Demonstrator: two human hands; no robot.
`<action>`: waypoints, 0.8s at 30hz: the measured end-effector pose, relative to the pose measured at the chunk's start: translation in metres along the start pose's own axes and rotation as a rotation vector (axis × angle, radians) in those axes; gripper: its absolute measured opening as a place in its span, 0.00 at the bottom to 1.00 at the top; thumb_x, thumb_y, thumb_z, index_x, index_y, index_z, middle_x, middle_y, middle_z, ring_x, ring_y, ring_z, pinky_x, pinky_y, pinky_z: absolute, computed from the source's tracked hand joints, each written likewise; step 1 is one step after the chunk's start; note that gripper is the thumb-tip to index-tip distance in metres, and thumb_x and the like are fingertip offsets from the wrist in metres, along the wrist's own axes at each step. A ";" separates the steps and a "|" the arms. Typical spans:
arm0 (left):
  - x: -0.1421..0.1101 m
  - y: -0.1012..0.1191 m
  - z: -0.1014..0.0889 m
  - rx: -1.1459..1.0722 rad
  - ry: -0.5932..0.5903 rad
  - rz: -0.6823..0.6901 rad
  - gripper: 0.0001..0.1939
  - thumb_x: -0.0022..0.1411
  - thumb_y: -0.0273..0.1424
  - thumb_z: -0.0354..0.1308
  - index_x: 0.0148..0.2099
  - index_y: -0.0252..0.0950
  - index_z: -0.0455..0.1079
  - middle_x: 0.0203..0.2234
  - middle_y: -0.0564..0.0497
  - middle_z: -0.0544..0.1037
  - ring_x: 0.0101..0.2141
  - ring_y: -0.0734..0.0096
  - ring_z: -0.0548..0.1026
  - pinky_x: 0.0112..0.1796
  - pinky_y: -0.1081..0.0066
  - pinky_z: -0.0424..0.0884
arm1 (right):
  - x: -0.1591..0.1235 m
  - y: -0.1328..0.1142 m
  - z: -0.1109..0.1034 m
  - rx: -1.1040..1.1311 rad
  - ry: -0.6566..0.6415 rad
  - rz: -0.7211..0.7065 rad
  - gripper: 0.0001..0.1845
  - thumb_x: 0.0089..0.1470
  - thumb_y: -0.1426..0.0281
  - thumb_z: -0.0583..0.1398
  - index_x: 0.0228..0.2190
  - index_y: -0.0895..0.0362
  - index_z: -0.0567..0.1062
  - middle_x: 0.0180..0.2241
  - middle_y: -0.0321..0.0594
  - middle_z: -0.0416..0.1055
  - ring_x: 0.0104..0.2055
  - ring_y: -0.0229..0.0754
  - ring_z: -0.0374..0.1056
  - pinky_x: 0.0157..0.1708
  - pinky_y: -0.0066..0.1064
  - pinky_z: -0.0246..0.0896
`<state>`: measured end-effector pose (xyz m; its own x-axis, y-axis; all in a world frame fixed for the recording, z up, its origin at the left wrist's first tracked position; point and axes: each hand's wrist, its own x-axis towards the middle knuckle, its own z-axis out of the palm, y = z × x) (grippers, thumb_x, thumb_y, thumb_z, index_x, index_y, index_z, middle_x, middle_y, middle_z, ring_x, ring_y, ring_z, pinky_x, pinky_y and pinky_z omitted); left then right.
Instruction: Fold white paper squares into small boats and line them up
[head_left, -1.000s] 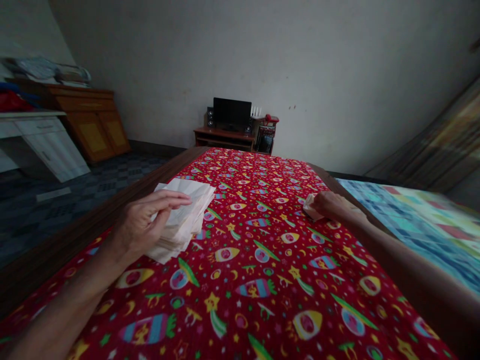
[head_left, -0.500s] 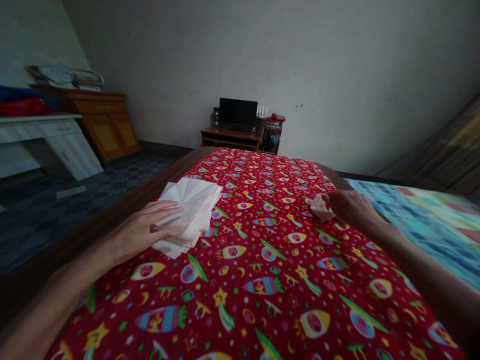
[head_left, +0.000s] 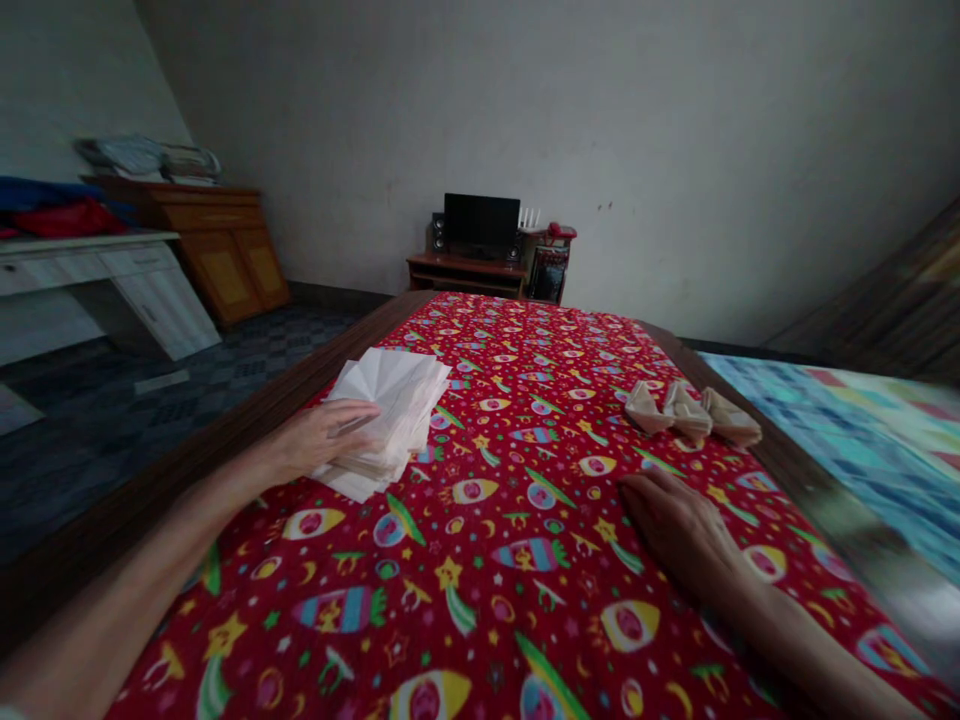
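Head cam: the left hand (head_left: 319, 440) was on the near-left part of the paper stack (head_left: 401, 400), which sat by the left edge of the table (head_left: 367, 338), on the red cloth (head_left: 480, 525). Looked to me like the step was getting one sheet off the top. For that I'd have said go light: a thumb under just the top layer, fingers flat above, since thin paper like that probably clings and two could come up together. The stack was a bit fanned out, so shoving it sideways would likely have messed it up more.

As for the hands: the left had its fingers over the top sheet with the thumb lower, a gap showing between them. Couldn't tell if any paper was actually pinched. The right hand (head_left: 675, 515) was palm down and loosely curled over the cloth towards the right edge, nothing visibly in it, but its underside was hidden so I couldn't say how closed it was. Just beyond it, by that right edge, three folded paper pieces (head_left: 686, 415) sat in a row.
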<state>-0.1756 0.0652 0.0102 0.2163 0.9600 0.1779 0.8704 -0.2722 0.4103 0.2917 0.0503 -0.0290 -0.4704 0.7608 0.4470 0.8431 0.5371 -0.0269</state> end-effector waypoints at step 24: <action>-0.003 0.011 -0.002 0.250 0.566 0.220 0.17 0.65 0.34 0.46 0.33 0.33 0.74 0.32 0.48 0.79 0.33 0.68 0.76 0.38 0.72 0.71 | 0.000 0.000 0.001 0.145 -0.028 0.078 0.13 0.62 0.68 0.47 0.37 0.57 0.70 0.32 0.42 0.66 0.31 0.40 0.65 0.30 0.31 0.58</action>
<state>-0.1679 0.0598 0.0160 0.1944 0.6819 0.7051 0.9235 -0.3695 0.1027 0.2916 0.0511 -0.0296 -0.4141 0.8107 0.4138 0.8317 0.5217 -0.1898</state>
